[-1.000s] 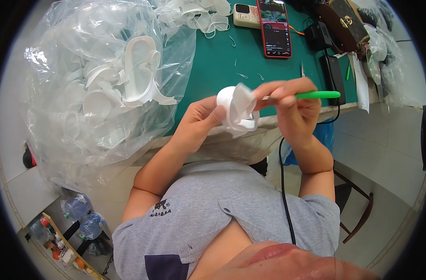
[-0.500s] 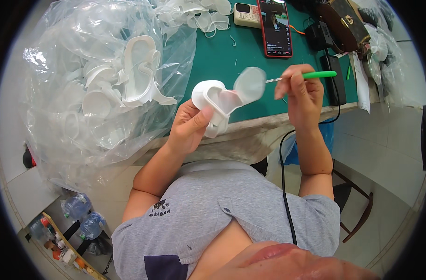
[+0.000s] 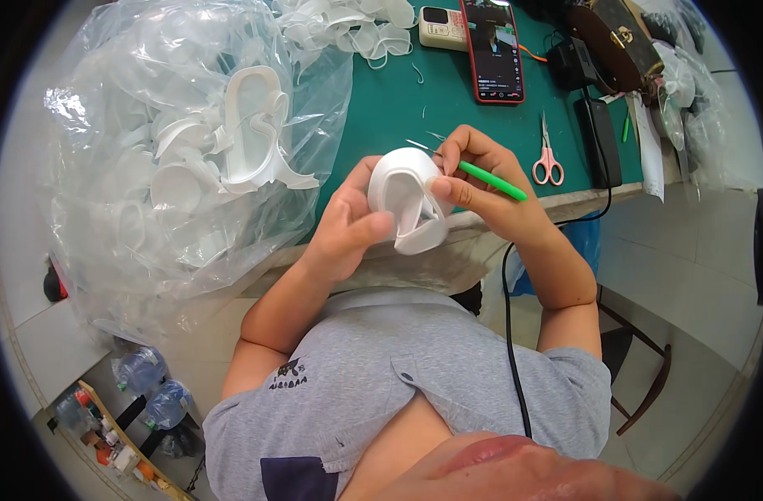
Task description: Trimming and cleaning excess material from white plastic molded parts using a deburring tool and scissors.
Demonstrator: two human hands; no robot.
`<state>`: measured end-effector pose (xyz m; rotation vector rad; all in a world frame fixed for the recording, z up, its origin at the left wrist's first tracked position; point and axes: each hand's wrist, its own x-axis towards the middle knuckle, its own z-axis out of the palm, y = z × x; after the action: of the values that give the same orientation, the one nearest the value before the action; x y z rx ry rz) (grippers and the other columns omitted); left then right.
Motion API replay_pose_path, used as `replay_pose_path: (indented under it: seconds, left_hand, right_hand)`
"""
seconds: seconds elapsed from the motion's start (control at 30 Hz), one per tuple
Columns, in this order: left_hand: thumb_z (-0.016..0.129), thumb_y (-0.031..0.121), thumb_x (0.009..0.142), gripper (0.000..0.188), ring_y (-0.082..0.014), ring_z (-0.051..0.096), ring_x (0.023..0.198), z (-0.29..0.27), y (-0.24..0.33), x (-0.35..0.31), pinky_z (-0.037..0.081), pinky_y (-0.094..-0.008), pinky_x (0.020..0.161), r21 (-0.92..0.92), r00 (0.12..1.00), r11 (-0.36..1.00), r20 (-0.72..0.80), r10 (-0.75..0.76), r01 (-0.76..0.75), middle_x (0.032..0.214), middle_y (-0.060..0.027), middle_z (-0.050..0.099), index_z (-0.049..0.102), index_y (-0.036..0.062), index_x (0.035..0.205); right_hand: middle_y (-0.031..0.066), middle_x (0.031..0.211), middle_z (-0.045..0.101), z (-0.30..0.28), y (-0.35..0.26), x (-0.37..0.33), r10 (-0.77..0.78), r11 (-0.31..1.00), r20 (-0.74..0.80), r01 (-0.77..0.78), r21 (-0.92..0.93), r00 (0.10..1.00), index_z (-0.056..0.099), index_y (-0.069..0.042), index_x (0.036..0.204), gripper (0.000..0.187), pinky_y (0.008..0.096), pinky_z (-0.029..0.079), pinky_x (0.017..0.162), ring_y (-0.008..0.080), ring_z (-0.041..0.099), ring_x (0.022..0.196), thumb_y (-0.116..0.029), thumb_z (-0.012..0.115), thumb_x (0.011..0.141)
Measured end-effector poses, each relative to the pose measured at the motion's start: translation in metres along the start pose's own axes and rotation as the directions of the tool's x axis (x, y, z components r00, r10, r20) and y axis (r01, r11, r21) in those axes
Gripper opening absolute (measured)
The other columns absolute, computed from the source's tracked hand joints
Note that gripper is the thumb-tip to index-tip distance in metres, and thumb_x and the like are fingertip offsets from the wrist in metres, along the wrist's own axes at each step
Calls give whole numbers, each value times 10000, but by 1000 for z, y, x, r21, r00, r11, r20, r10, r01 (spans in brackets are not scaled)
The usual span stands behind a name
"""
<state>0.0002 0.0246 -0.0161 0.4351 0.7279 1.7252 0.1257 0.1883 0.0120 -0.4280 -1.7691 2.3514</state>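
My left hand [image 3: 348,219] grips a white, hollow moulded piece [image 3: 406,237] by its left side, over the near edge of the table; most of the fingers are behind it. The piece has a rounded rim and an opening facing me. On its other side, my right hand [image 3: 490,179] touches the rim with thumb and fingertips. That same hand keeps hold of a slim green-handled craft knife [image 3: 500,181], handle slanting down to the right. Its thin metal tip points left, beyond the piece. Pink-handled scissors [image 3: 547,163] lie on the green mat [image 3: 381,100], right of my right hand.
A large clear plastic bag [image 3: 89,209] of white moulded pieces fills the left side. Translucent offcuts [image 3: 373,33] are heaped at the back. A phone [image 3: 494,54] leans by a beige device [image 3: 436,29]. A black cable [image 3: 508,334] hangs from the right edge.
My right hand has come left and down onto the white piece, uncovering the scissors. The piece has turned and shifted slightly right, and its round translucent flap no longer shows.
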Motion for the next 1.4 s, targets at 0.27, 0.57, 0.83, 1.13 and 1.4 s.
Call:
replay_pose_path:
  seconds: [0.27,0.57,0.83,1.13,1.4]
  left_hand:
    - [687,163,843,252,-101,612,848,5,3,1,475,-244,730,360,985,927,-167,-42,101,899,-38,662,625,18,1039]
    - [711,144,801,191,-90,577,803,-1,7,1,442,-260,679,901,997,433,-51,50,25,850,-66,634,623,26,923]
    - [559,378,927,418,-164,643,873,-14,2,6,529,-309,789,30,978,978,-55,-203,205,964,-84,632,548,4,1114]
    - [497,265,980,217,-73,588,812,-10,-5,9,481,-233,752,-6,973,995,-210,-101,102,911,-10,628,584,67,990]
    - [486,225,990,222,-54,565,818,-2,-12,10,449,-215,741,349,969,932,-180,170,-99,914,-33,638,563,18,1013]
  right_hand:
    - [4,894,532,7,0,-3,67,995,45,-70,70,997,485,-78,888,242,183,380,734,45,470,831,-133,713,828]
    - [74,774,527,0,-7,0,-54,978,-94,72,196,994,419,-74,845,243,217,447,426,99,531,561,-56,661,835]
    - [45,839,550,-4,-4,2,7,1000,-33,-7,13,999,458,-75,843,243,173,377,634,59,473,727,-99,700,834]
    - [83,886,640,2,0,-8,-290,780,-69,194,-595,955,597,1,925,160,223,460,682,104,572,777,-158,581,925]
    - [85,838,628,17,1,-4,-256,788,-17,199,-583,966,621,23,945,134,251,478,663,134,591,730,3,661,819]
